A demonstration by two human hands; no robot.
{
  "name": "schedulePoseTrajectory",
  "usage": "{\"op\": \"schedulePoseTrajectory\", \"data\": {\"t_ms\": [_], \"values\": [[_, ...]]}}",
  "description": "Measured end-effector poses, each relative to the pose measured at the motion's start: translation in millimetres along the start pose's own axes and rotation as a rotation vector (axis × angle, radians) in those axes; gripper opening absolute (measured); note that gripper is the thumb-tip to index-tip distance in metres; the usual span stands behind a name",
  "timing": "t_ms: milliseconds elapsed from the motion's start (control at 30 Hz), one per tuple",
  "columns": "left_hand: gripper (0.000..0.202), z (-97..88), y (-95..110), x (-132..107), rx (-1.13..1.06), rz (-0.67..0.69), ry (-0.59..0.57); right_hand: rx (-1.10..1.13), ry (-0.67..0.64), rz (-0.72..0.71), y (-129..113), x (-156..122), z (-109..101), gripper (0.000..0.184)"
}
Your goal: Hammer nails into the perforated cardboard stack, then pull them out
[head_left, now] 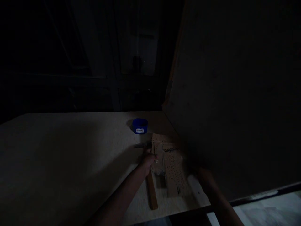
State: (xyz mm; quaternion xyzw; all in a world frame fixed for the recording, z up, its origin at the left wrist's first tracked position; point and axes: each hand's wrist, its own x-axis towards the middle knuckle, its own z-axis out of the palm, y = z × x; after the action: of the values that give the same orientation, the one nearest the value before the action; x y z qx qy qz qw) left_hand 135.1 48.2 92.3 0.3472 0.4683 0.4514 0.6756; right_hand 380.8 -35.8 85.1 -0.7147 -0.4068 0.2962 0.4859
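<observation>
A brown, cardboard-like piece (174,166) with rows of dark dots or holes lies near the table's front right. My left hand (148,160) is closed at its left edge, thumb on top and fingers at the side. A clear plastic bag (160,157) lies over the piece's left part, close to my thumb. Beneath my left hand is a hammer, its wooden handle (152,194) pointing toward me and its dark head (142,145) beyond the hand. My right hand (202,175) is off the piece's right side, blurred and in shadow; whether it holds anything is unclear.
A blue open container (140,126) with a white label stands behind the piece on the pale wooden table (70,150). A large dark upright panel (235,110) borders the table on the right. The room behind is very dark.
</observation>
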Motion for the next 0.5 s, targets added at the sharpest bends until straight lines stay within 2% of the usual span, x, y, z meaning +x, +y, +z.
{"op": "schedulePoseTrajectory", "data": {"t_ms": [100, 200, 333, 500], "values": [[0.037, -24.2, 21.4, -19.6, -0.043, 0.042, -0.019, 0.109, -0.049, 0.024, -21.8, -11.1, 13.7, 0.047], [0.039, -65.2, 41.3, -46.5, -0.061, 0.104, 0.058, 0.228, -0.144, 0.065, -43.6, -26.3, 47.8, 0.056], [0.038, -141.3, 53.6, -90.7, -0.051, 0.173, 0.234, 0.326, -0.365, 0.045, -69.1, -53.8, 117.4, 0.051], [0.036, -246.9, 51.0, -160.1, 0.004, 0.217, 0.585, 0.365, -0.682, -0.015, -104.3, -105.3, 215.4, 0.036]]}}
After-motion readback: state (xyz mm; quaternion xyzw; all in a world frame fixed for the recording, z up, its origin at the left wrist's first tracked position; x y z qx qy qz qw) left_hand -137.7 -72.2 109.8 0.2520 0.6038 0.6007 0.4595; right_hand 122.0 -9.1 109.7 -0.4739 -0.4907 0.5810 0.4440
